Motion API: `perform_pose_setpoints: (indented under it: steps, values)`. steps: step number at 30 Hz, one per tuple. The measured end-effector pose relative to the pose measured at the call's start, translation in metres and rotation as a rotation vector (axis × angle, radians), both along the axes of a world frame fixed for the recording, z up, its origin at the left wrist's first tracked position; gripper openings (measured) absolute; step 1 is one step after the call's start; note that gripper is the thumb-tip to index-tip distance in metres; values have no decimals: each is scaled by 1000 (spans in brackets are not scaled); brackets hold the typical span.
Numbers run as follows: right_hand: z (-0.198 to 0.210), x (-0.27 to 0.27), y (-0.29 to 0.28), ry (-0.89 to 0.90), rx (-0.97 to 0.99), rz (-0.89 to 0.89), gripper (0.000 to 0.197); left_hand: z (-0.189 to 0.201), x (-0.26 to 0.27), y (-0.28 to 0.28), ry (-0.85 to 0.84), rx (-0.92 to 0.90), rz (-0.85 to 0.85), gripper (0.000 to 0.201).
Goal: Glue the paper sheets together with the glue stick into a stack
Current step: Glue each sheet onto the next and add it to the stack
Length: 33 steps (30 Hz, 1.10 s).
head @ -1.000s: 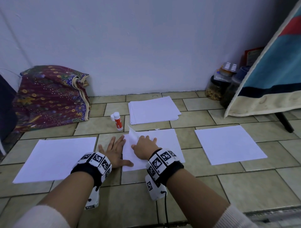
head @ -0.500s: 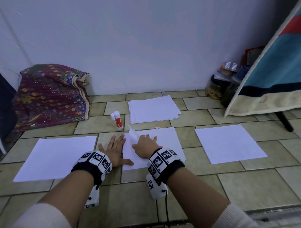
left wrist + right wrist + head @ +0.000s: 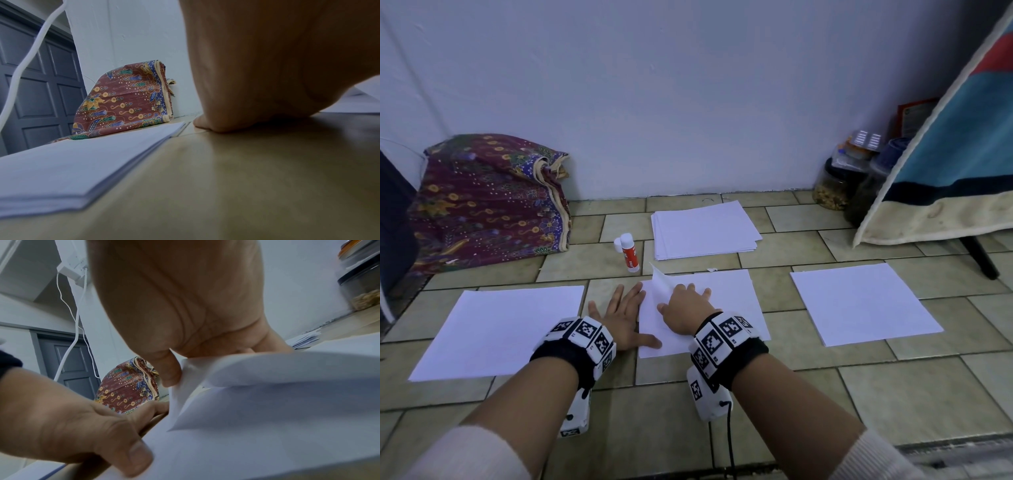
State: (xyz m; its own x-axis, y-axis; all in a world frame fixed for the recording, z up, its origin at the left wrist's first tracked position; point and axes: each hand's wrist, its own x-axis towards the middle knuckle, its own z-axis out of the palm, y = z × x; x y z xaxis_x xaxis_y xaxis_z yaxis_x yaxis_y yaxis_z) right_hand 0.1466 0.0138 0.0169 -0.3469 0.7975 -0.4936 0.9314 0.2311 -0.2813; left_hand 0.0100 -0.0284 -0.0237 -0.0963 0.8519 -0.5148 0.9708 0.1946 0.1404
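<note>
Little has moved: right hand (image 3: pixel 683 310) still pinches the top sheet's (image 3: pixel 726 294) lifted corner, left hand (image 3: pixel 625 317) lies flat beside it, glue stick (image 3: pixel 629 253) just beyond, nearer the left.

Folded batik cloth (image 3: pixel 486 202), maroon w/ floral print, slumped against white wall (image 3: pixel 688 96) at left. Beige tiled floor (image 3: pixel 756 411). Far right corner: jars (image 3: pixel 839 185) w/ dry food, behind a blue, red & cream blanket (image 3: pixel 959 164) hanging at an angle. Grey panelled door (image 3: pixel 39 97) & white cable (image 3: pixel 26 60) in left wrist view.
</note>
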Motion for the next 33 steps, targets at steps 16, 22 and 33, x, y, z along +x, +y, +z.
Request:
perform_pose_setpoints:
  steps: [16, 22, 33]
  values:
    - [-2, -1, -1, 72, -77, -133, 60, -3, -1, 1, 8, -6, -1, 125]
    - [-3, -2, 0, 73, -80, -131, 60, -1, 0, 1, 5, -21, 1, 125]
    - [-9, -2, 1, 143, -17, -112, 68, 3, -1, 1, -19, -47, -10, 112]
